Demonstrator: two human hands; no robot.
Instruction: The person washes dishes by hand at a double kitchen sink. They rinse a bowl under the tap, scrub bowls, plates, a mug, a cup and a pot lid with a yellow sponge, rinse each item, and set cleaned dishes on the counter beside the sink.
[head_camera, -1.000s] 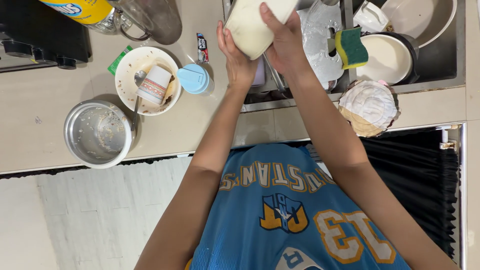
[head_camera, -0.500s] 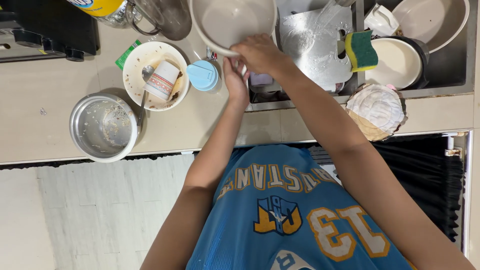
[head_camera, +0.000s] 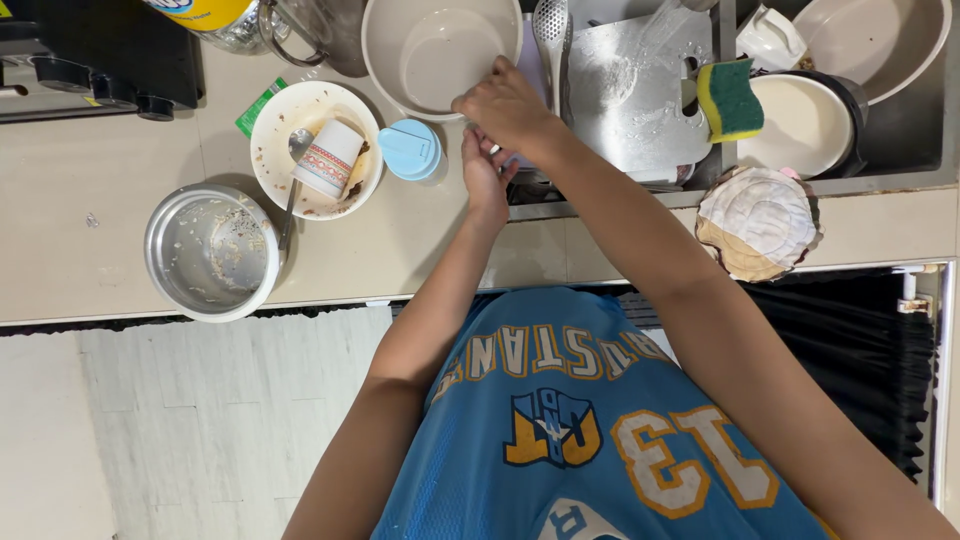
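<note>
Head view: round cream bowl (head_camera: 440, 50) upright on beige desk (head_camera: 80, 260) at far edge, left of sink, inside looking clean. Right hand (head_camera: 505, 105) curled on its near-right rim, gripping; left hand (head_camera: 485, 170) just below, fingers loosely bent, holding nothing visible. Likely washed and set aside. Left to do: food-smeared white plate (head_camera: 315, 150) with patterned cup (head_camera: 328, 158), crumb-flecked steel pot (head_camera: 212, 252).

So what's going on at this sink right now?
A person stands at a kitchen sink full of dishes. The right hand rests on the rim of a beige bowl sitting upright by the sink's left edge; the left hand is just below it. A dirty plate and metal pot wait on the counter.
</note>
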